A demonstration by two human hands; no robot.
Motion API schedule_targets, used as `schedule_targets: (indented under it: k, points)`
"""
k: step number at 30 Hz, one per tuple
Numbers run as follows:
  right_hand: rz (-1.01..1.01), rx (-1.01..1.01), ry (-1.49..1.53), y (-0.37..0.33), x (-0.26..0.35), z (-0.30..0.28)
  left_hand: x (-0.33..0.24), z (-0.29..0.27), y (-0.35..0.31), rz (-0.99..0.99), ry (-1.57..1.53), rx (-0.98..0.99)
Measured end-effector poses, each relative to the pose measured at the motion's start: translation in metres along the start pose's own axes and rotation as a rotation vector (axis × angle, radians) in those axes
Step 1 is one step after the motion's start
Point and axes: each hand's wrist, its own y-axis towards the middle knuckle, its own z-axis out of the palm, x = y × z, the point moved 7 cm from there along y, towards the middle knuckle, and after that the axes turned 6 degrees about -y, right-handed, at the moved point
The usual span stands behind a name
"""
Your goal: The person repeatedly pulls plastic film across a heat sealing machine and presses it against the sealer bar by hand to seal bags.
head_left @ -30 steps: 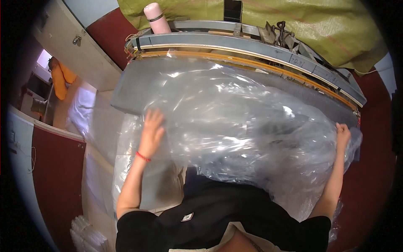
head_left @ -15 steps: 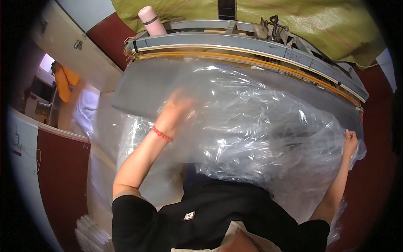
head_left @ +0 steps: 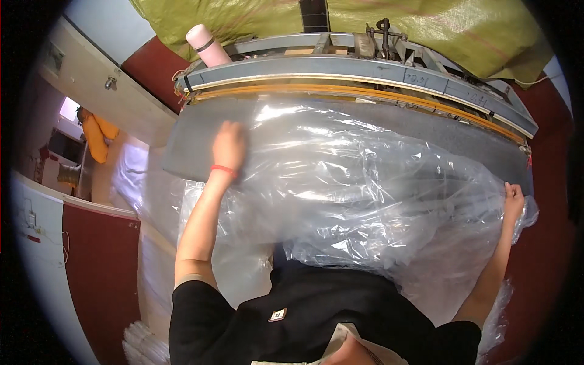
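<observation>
A wide, wrinkled sheet of clear plastic film (head_left: 359, 182) lies over a grey padded work surface (head_left: 191, 134) and hangs down toward me. At the sheet's right edge, my right hand (head_left: 514, 199) is closed, pinching the film between thumb and fingers. My left hand (head_left: 230, 149), with a red bead bracelet (head_left: 224, 170) at the wrist, is over the left part of the grey surface, by the film's left side. Motion smears its fingers, so whether it grips the film does not show.
Behind the surface runs a long grey metal bar (head_left: 274, 72) with orange strips (head_left: 292, 91) along it. A pink bottle (head_left: 208, 45) and a metal clamp (head_left: 384, 39) are at the back. More film (head_left: 146, 344) is bunched at lower left. Yellow-green woven sheeting (head_left: 438, 30) hangs beyond.
My left hand has moved left across the surface, from over the film to its left side. My right hand keeps its pinch on the right edge. The view has shifted slightly.
</observation>
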Motion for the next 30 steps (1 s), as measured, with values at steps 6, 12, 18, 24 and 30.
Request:
schedule_targets:
  k: [6, 12, 18, 24, 30]
  points:
    - [0.015, 0.020, 0.016, 0.001, 0.003, 0.002, -0.039, 0.025, 0.015, 0.363, -0.092, 0.175]
    - [0.025, -0.030, 0.018, -0.006, -0.027, -0.028, -0.045, 0.048, -0.001, 0.339, -0.085, 0.293]
    - [0.085, 0.112, 0.186, -0.015, -0.075, -0.053, -0.043, 0.034, 0.037, -0.032, -0.212, 0.085]
    - [0.125, 0.255, 0.299, -0.005, -0.078, -0.043, -0.003, 0.053, 0.058, -0.231, -0.120, -0.068]
    - [0.142, -0.113, 0.179, 0.051, -0.096, -0.024, -0.001, 0.067, 0.071, -0.060, -0.186, -0.269]
